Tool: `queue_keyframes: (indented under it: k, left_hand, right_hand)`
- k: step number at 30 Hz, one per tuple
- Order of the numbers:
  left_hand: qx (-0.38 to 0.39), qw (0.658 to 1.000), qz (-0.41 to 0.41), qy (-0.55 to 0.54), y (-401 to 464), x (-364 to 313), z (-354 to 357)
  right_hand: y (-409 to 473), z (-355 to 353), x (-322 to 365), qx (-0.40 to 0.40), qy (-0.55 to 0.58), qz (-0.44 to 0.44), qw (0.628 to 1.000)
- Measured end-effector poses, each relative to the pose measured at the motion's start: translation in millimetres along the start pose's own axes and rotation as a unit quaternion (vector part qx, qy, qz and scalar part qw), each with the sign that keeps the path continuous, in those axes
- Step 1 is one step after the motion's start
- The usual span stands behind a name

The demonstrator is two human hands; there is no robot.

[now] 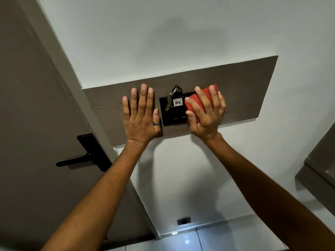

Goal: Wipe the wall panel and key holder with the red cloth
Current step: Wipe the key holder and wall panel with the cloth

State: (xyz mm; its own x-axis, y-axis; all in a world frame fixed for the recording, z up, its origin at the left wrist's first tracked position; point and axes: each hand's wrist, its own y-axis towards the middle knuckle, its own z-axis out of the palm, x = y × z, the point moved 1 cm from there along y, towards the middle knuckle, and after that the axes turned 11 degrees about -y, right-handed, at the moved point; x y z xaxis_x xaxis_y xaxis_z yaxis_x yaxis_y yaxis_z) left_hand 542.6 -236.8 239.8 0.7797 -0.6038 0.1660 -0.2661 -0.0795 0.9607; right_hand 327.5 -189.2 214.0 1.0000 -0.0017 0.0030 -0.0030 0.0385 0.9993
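A long grey-brown wood-grain wall panel runs across the white wall. At its middle sits a black key holder with a key and a tag marked 406 hanging in front. My right hand presses a folded red cloth flat on the panel just right of the key holder, touching its right edge. My left hand, with a ring on the thumb, lies flat with fingers spread on the panel just left of the holder and holds nothing.
A grey door with a black lever handle stands to the left, beside a white door frame. A small black wall socket sits low on the wall above the tiled floor. A grey cabinet edge juts in at right.
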Motion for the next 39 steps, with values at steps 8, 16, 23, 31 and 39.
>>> queue_keyframes:
  k: [8, 16, 23, 31, 39]
  left_hand:
    - [0.013, 1.000, -0.006, -0.013, 3, -3, -3]
    - [0.011, 1.000, -0.004, -0.026, 1, -1, -1]
    - [0.010, 1.000, -0.002, -0.022, 2, 0, -3]
    - [0.018, 1.000, -0.009, -0.023, 1, -1, -2]
    - [0.014, 1.000, -0.002, -0.018, 2, -3, -3]
  right_hand:
    - [-4, 0, -10, 0.000, 0.003, -0.026, 1.000]
    - [-31, -20, -26, 0.042, 0.031, -0.102, 0.993]
    - [-3, 0, 66, -0.040, 0.013, -0.072, 0.997]
    - [-11, 13, 70, -0.069, -0.052, -0.063, 0.994]
    - [-28, -2, 52, -0.013, 0.013, -0.004, 1.000]
